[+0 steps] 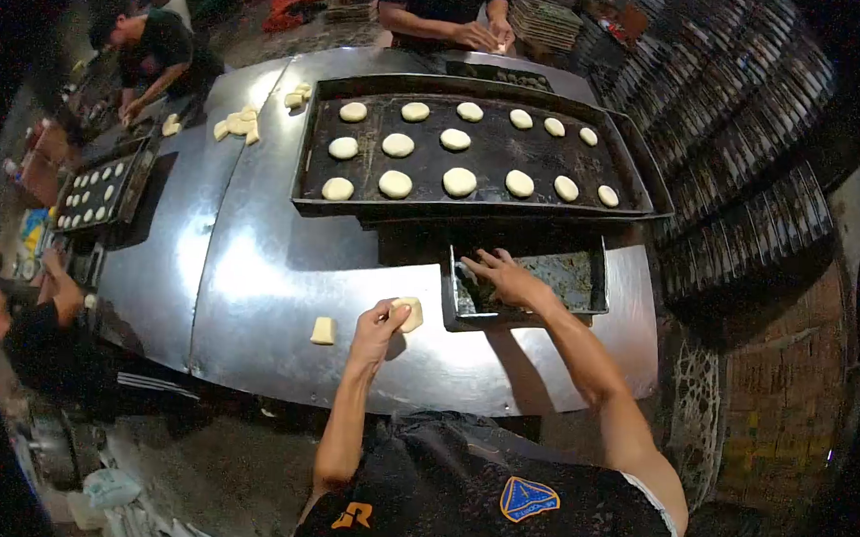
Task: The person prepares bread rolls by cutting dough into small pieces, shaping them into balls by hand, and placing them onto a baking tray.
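Note:
My left hand pinches a flat piece of dough between thumb and fingers, just above the metal table. A second dough piece lies on the tabletop to its left. My right hand reaches into a dark rectangular tin, its fingers spread near the left inner wall. A dark, crumbly-looking filling lines the bottom of that tin; whether my fingertips hold any of it is hard to see. Beyond both hands, a large black baking tray carries rows of round, flattened dough pieces.
Across the table a person works with both hands near another dark tray. Dough scraps lie at the far left. More people stand around a smaller tray on the left. Stacked trays rise along the right.

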A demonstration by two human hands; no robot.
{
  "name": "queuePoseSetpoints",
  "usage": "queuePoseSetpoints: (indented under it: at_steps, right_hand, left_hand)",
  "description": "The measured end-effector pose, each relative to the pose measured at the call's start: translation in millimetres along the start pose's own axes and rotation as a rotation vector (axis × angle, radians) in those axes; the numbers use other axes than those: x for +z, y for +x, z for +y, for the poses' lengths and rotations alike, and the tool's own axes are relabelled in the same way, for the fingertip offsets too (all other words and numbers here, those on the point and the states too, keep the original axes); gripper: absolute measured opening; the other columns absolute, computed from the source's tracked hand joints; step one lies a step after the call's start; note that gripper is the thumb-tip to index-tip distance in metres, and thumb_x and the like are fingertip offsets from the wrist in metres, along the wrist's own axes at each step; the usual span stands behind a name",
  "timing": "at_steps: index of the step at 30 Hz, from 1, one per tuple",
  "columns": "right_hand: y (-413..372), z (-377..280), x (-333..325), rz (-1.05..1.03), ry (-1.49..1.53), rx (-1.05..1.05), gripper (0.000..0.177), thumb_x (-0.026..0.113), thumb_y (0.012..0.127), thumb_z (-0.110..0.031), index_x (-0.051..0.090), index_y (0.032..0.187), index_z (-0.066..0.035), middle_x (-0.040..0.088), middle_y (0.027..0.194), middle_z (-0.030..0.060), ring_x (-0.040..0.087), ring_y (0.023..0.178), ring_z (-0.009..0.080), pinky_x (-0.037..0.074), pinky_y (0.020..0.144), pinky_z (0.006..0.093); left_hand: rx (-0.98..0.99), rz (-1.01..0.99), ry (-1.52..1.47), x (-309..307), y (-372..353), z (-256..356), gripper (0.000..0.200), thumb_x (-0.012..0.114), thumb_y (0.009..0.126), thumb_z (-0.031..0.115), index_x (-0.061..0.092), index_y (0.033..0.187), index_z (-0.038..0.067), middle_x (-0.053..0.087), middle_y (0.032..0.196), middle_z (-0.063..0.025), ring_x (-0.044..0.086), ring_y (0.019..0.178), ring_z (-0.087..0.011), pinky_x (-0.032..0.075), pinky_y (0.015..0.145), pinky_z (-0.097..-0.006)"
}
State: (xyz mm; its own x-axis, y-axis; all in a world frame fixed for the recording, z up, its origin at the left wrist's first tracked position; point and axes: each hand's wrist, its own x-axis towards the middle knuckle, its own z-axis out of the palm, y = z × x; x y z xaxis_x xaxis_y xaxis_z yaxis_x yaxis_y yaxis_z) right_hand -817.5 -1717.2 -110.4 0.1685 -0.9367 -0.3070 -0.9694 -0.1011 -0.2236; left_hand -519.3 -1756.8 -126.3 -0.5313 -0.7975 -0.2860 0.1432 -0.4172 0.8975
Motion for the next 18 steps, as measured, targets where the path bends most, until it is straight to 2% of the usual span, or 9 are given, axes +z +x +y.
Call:
queuePoseSetpoints:
  at_steps: [3,7,8,9,10,13,15,17,18]
  right_hand:
    - [26,17,14,-0.117,-0.056,-0.011,0.104,0.080,0.067,-0.010,0.018,0.149,-0.030,0.029,0.150,0.0149,0.029,0.134,0.0446,0.033,0.108,0.0537]
    - [19,25,25,-0.054,-0.083,-0.128,0.066,0.062,0.078,-0.007,0.041,0.141,-0.017,0.040,0.144,0.0136,0.043,0.126,0.0377,0.040,0.105,0.0443]
    - [16,32,43,0.186,-0.153,-0.222,0.048,0.051,0.078,-0.001,0.055,0.125,-0.007,0.053,0.129,0.0104,0.052,0.107,0.0315,0.047,0.094,0.0399]
    - [10,34,45,0.177,-0.152,-0.226,0.048,0.051,0.078,-0.001,0.055,0.125,-0.007,0.053,0.129,0.0104,0.052,0.107,0.0315,0.047,0.094,0.0399]
    - [6,37,47,0.275,-0.111,-0.264,0.044,0.051,0.078,-0.001,0.057,0.121,-0.005,0.056,0.125,0.0110,0.052,0.108,0.0312,0.048,0.092,0.0392]
    - [3,41,47,0.406,-0.136,-0.312,0.039,0.051,0.076,-0.001,0.061,0.114,-0.002,0.061,0.115,0.0136,0.051,0.110,0.0306,0.049,0.090,0.0377]
    - [7,36,42,0.215,-0.061,-0.165,0.044,0.053,0.075,-0.001,0.062,0.117,-0.001,0.061,0.120,0.0159,0.057,0.107,0.0362,0.045,0.096,0.0390]
    - [13,40,43,0.262,0.165,-0.066,0.033,0.059,0.078,-0.006,0.066,0.109,0.001,0.066,0.108,0.0160,0.061,0.093,0.0393,0.048,0.089,0.0374]
    - [3,22,27,0.357,0.465,0.133,0.026,0.063,0.084,-0.013,0.068,0.106,0.002,0.070,0.098,0.0134,0.065,0.085,0.0312,0.051,0.082,0.0336]
  left_hand:
    - [-0.078,0.039,-0.113,-4,-11,-3,0.036,0.069,0.088,0.022,0.061,0.109,-0.006,0.063,0.092,-0.0043,0.056,0.081,-0.0086,0.045,0.072,-0.0216]
    - [-0.012,0.169,-0.239,-9,-22,-19,0.035,0.067,0.089,0.023,0.060,0.107,-0.006,0.063,0.091,-0.0034,0.056,0.078,-0.0075,0.045,0.069,-0.0223]
    - [-0.043,0.186,-0.256,-16,-25,-23,0.035,0.067,0.089,0.024,0.060,0.107,-0.006,0.062,0.091,-0.0036,0.056,0.078,-0.0077,0.045,0.068,-0.0225]
    - [-0.076,0.203,-0.273,-21,-28,-24,0.035,0.067,0.089,0.024,0.060,0.107,-0.005,0.062,0.091,-0.0039,0.056,0.078,-0.0079,0.046,0.067,-0.0228]
    - [-0.072,0.194,-0.229,-24,-29,-26,0.039,0.063,0.091,0.026,0.056,0.115,-0.005,0.061,0.106,-0.0088,0.059,0.094,-0.0149,0.048,0.083,-0.0269]
    - [-0.081,0.203,-0.220,-21,-21,-25,0.040,0.062,0.092,0.026,0.057,0.115,-0.005,0.061,0.106,-0.0094,0.059,0.094,-0.0150,0.048,0.083,-0.0273]
    - [-0.107,0.180,-0.197,-11,-8,-20,0.041,0.061,0.092,0.027,0.056,0.116,-0.006,0.061,0.106,-0.0101,0.059,0.093,-0.0150,0.049,0.082,-0.0276]
    - [-0.106,0.111,-0.251,8,15,-13,0.042,0.059,0.094,0.027,0.055,0.118,-0.007,0.061,0.106,-0.0103,0.059,0.094,-0.0149,0.049,0.081,-0.0265]
    - [-0.094,0.107,-0.252,19,22,-5,0.042,0.059,0.094,0.027,0.055,0.118,-0.007,0.061,0.106,-0.0103,0.059,0.094,-0.0149,0.049,0.081,-0.0265]
